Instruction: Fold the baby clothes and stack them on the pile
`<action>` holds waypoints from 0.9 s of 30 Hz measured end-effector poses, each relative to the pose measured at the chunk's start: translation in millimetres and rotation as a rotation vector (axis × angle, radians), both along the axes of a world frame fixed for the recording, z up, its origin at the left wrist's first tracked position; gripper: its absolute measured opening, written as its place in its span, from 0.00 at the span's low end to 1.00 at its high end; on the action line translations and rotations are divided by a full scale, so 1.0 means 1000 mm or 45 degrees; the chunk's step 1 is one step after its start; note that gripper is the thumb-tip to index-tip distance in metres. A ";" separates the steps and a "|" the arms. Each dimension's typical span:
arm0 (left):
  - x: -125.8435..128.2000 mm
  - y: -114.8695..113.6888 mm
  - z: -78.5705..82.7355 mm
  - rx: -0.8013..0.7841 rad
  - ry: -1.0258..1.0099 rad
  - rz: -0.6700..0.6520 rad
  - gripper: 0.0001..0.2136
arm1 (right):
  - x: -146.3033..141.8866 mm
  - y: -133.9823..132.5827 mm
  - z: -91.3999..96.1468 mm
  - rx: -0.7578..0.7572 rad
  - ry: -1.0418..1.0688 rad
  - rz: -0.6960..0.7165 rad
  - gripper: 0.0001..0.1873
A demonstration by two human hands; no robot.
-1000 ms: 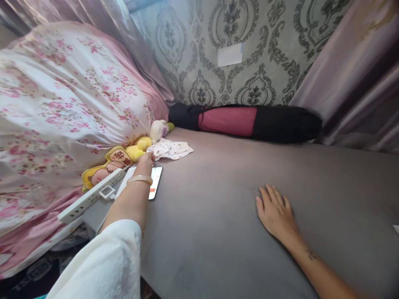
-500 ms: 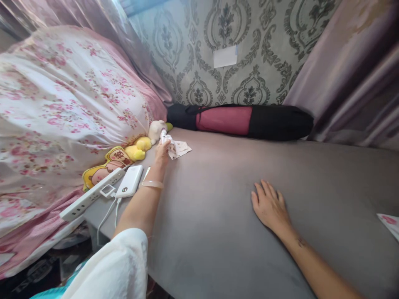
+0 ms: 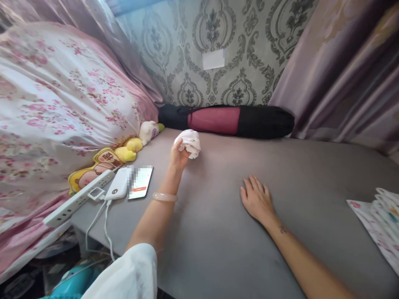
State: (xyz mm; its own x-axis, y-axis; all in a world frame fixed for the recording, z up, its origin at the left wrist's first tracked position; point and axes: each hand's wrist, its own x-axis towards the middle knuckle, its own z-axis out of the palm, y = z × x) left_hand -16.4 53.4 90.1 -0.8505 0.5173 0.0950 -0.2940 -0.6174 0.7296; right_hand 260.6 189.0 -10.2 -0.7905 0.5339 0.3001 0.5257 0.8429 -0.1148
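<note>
My left hand (image 3: 179, 155) is closed around a bunched white cloth (image 3: 190, 142) with small printed spots. It holds the cloth over the grey tabletop (image 3: 205, 216), a little in front of the long bag. Part of the cloth hides my fingertips. My right hand (image 3: 256, 198) lies palm down on the grey surface with its fingers spread, holding nothing. A phone (image 3: 141, 182) with a lit screen lies to the left of my left forearm, beside a white power bank (image 3: 117, 185).
A black and dark pink long bag (image 3: 215, 119) lies along the wall. Plush toys (image 3: 149, 132) and a power strip (image 3: 77, 198) line the left edge, with white cables (image 3: 107, 226) hanging over it. Folded patterned cloths (image 3: 378, 226) lie at the right.
My left hand has moved right with the cloth, which is now bunched up off the table, and uncovered the phone. The view has turned right, showing more folded cloths. My right hand stays resting.
</note>
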 end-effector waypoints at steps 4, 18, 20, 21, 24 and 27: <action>0.037 0.015 0.004 0.012 0.039 -0.153 0.13 | 0.002 0.002 -0.003 -0.020 0.081 0.026 0.25; 0.139 0.045 -0.004 -0.135 0.043 -0.486 0.20 | 0.004 -0.009 0.031 -0.167 0.958 0.362 0.21; 0.148 0.046 -0.009 -0.168 0.065 -0.520 0.19 | 0.003 -0.009 0.030 -0.221 0.982 0.376 0.21; 0.152 0.046 -0.010 -0.183 0.079 -0.545 0.20 | 0.003 -0.008 0.029 -0.246 0.996 0.374 0.20; 0.161 0.048 -0.013 -0.209 0.146 -0.616 0.21 | 0.002 -0.005 0.026 -0.324 1.050 0.339 0.18; 0.170 0.050 -0.019 -0.207 0.282 -0.613 0.22 | 0.002 -0.001 0.022 -0.408 1.090 0.266 0.15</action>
State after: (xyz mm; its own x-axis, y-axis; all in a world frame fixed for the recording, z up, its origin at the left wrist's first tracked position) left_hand 153.7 103.6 70.7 -0.4832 0.8656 0.1312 -0.3437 -0.3254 0.8809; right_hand 262.5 187.6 11.6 -0.4581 0.5635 0.6874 -0.0036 0.7722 -0.6354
